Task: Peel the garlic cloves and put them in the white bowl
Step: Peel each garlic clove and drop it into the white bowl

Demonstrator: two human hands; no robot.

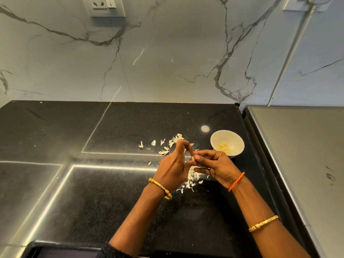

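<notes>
My right hand (pixel 216 167) pinches a small garlic clove (pixel 194 158) between thumb and fingers above the black counter. My left hand (pixel 175 167) meets it from the left, with its fingertips curled onto the same clove. The white bowl (pixel 236 138) stands just behind my right hand and holds several peeled cloves (pixel 224 147). Loose garlic skins (pixel 191 178) lie under my hands, and more skins and garlic pieces (pixel 172 143) are scattered behind my left hand.
The black stone counter (pixel 93 183) stretches to the left and front. A marble wall (pixel 167 53) rises behind it with a socket (pixel 104 5). A grey metal surface (pixel 301 155) borders the counter on the right, close to the bowl.
</notes>
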